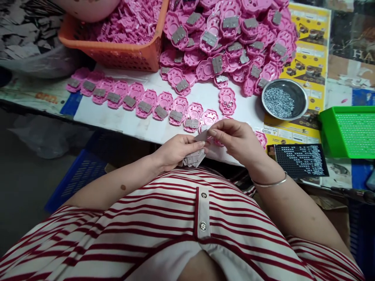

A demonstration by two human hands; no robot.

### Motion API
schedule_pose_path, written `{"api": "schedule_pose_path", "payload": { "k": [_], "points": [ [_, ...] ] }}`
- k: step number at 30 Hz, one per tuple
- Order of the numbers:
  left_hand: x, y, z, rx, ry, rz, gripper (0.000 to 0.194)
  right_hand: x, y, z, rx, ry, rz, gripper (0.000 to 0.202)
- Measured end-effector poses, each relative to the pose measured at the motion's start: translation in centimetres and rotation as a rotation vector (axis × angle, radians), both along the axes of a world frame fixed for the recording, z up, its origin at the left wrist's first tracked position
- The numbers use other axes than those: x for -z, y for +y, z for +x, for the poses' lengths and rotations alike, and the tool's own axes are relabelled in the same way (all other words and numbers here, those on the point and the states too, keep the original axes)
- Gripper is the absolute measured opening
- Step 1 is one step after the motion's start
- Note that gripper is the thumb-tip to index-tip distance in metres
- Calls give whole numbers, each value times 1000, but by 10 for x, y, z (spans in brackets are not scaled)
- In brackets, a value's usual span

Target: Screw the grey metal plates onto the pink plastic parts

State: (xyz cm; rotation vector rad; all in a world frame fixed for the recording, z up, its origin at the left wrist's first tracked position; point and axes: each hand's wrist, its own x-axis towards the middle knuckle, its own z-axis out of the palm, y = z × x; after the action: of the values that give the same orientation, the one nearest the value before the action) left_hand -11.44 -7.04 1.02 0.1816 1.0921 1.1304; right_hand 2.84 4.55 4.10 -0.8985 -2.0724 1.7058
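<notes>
My left hand (181,150) is closed around a stack of small grey metal plates (193,159), held just off the table's near edge. Between the thumb and fingertips of my right hand (234,138) is a single grey plate (201,136), lifted at the top of the stack. Beyond my hands a row of pink plastic casings (145,102) runs off to the left, and most have a grey plate lying on them. One pink casing (227,100) behind the row bears small shiny round parts instead. Further casings are partly hidden by my right hand.
A large heap of pink casings (218,64) lies at the back. An orange basket (114,50) of small pink pieces stands back left. On the right are a metal bowl of screws (304,102), a black screw tray (285,158), a green tray (329,125) and a dark tool (357,194).
</notes>
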Motion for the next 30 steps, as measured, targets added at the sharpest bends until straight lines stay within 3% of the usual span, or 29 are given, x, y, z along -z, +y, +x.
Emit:
{"api": "schedule_pose_path", "payload": {
  "k": [3, 7, 9, 11, 13, 16, 21, 25, 27, 30],
  "points": [
    [-2, -2, -4, -44, -42, 28, 25, 5, 0, 11, 48, 14, 334, 22],
    [-4, -2, -8, 8, -124, 58, 32, 11, 4, 29, -94, 111, 1171, 17],
    [-3, -2, -8, 31, -148, 71, 37, 13, 5, 34, -176, 223, 1513, 17],
    [-3, -2, -7, 39, -171, 65, 39, 14, 4, 35, -228, 299, 1688, 14],
    [-3, -2, -6, 34, -171, 50, 40, 15, 0, 35, -273, 307, 1736, 12],
    [-3, -2, -4, 13, -95, 49, 41, 18, -6, 33, -256, 268, 1550, 16],
    [-2, -4, 1, -39, 33, 60, 41, 17, -11, 27, -141, 55, 685, 35],
    [-1, -5, 4, 27, 59, 44, 46, 11, -15, 21, -233, -33, 512, 23],
    [-2, -6, 5, 82, 42, 27, 48, 13, -21, 17, -88, 12, 397, 16],
    [-1, -6, 6, 91, 32, 24, 48, 21, -33, 11, 194, 141, 90, 12]
  ]
}}
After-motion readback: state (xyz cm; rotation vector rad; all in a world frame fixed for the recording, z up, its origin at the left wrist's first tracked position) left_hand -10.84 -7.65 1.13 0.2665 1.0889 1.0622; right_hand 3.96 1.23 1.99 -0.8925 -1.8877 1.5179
